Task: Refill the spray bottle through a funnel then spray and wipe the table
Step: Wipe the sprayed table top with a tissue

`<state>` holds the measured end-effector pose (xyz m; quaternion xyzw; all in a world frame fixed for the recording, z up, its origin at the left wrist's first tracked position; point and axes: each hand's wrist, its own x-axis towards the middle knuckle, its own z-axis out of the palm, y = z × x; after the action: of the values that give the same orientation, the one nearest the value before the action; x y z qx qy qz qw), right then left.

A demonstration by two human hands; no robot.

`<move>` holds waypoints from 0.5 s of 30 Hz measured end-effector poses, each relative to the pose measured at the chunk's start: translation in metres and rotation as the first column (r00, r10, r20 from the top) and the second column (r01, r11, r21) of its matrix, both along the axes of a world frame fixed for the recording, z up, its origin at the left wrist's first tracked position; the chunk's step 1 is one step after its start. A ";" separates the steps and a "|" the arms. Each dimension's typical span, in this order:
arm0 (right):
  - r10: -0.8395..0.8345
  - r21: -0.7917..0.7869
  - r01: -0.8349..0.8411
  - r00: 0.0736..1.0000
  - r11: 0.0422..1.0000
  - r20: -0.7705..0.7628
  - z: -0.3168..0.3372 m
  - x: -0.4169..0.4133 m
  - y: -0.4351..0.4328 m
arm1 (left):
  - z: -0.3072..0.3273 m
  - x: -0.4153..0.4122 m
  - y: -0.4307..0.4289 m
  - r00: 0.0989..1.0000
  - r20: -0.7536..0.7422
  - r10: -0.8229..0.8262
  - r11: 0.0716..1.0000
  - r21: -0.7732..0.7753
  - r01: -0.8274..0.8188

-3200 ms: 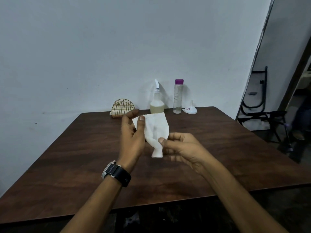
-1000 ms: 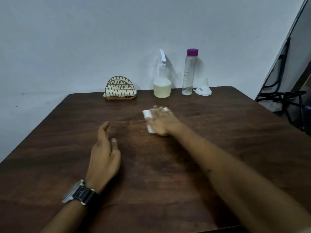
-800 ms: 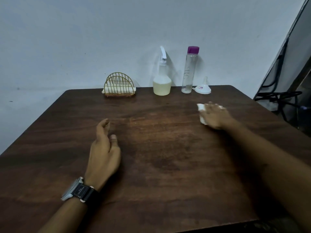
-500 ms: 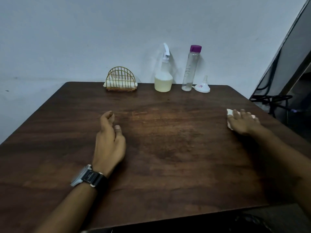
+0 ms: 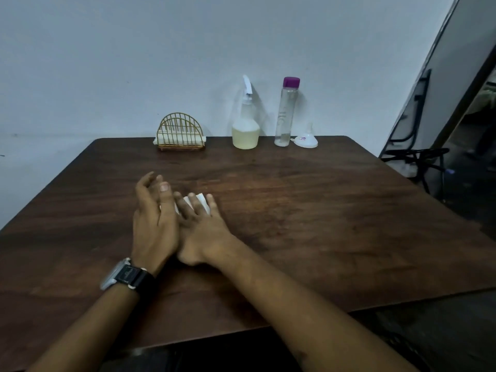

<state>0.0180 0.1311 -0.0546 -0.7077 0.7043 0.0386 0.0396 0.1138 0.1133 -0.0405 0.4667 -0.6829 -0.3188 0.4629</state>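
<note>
My right hand (image 5: 200,229) lies flat with straight fingers on a folded white tissue (image 5: 201,204), pressing it to the dark wooden table (image 5: 322,224) left of centre. Most of the tissue is hidden under the fingers. My left hand (image 5: 154,221), with a watch on the wrist, rests on its edge right beside the right hand, fingers relaxed and holding nothing. At the far edge stand the spray bottle (image 5: 245,130) with pale yellow liquid, a clear bottle (image 5: 285,114) with a purple cap, and a white funnel (image 5: 306,139) lying mouth down.
A gold wire napkin holder (image 5: 180,132) with white napkins stands at the back left, against the grey wall. A black folding chair (image 5: 413,151) stands off the table's right side by a doorway.
My right hand has swept the tissue from the table's right edge back leftward until it lies against my left hand. The left hand has stayed in place.
</note>
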 end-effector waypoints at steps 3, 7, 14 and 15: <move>-0.070 -0.047 0.072 0.997 0.996 0.034 0.004 -0.046 0.045 | 0.000 0.000 0.001 0.999 0.025 -0.024 1.000 0.021 0.024; -0.414 -0.069 0.409 0.907 0.910 -0.075 0.005 -0.181 0.124 | 0.000 0.002 0.000 0.998 0.042 -0.048 0.998 0.042 0.046; -0.820 0.032 0.819 0.571 0.573 0.041 0.010 -0.289 0.239 | 0.000 0.002 -0.001 0.998 0.024 -0.051 0.995 0.086 0.049; -0.825 0.036 0.824 0.564 0.565 0.047 0.010 -0.282 0.231 | 0.001 0.001 -0.002 0.999 0.023 -0.050 0.995 0.089 0.048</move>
<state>-0.2639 0.3625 -0.0444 -0.2984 0.9513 -0.0013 0.0772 0.1151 0.1118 -0.0397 0.4738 -0.6850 -0.3539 0.4255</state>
